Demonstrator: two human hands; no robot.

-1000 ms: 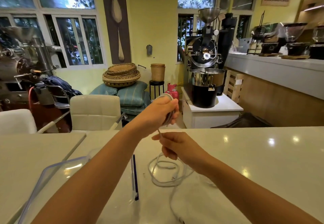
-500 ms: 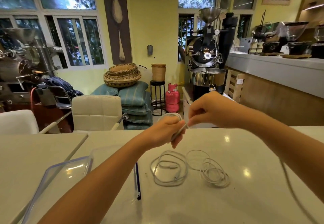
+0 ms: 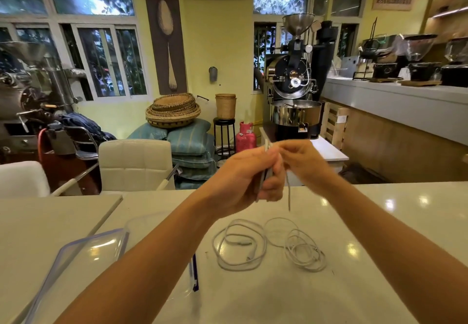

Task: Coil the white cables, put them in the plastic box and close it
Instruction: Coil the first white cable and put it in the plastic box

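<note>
- Fingers of the left hand [image 3: 249, 179] are curled tight around a small bundle of white cable [image 3: 266, 171], loops pinched flat between thumb and fingertips, held up above the white table [image 3: 379, 222].
- Right hand [image 3: 301, 164] sits just beside it, touching, thumb and forefinger nipped together on the same cable near the top of the bundle; a short loose tail [image 3: 288, 197] dangles below, its tip apart from the table.
- Both hands closed on the cable then, nothing slack in either grip as far as the blur lets me judge.
- Step in hand, by my reading: finishing off this coil, the last bit of tail to be wound or tucked.
- To do it well: keep the left pinch firm so the loops don't spring open, guide the tail round the waist of the bundle with the right, snug not strangled.
- Down on the table, near centre, a thicker white cable [image 3: 239, 247] lies in a loose ring, and just right of it a thinner white cable [image 3: 304, 252] in a messier tangle, the two joined by an overlapping strand, both not yet tidied.
- Clear plastic box [image 3: 141, 225] sits left of those, largely hidden behind the left forearm; its blue-edged lid [image 3: 83, 250] lies off, near left.
- Box open and, from what shows, no cable visible inside, though I can't see its full floor.
</note>
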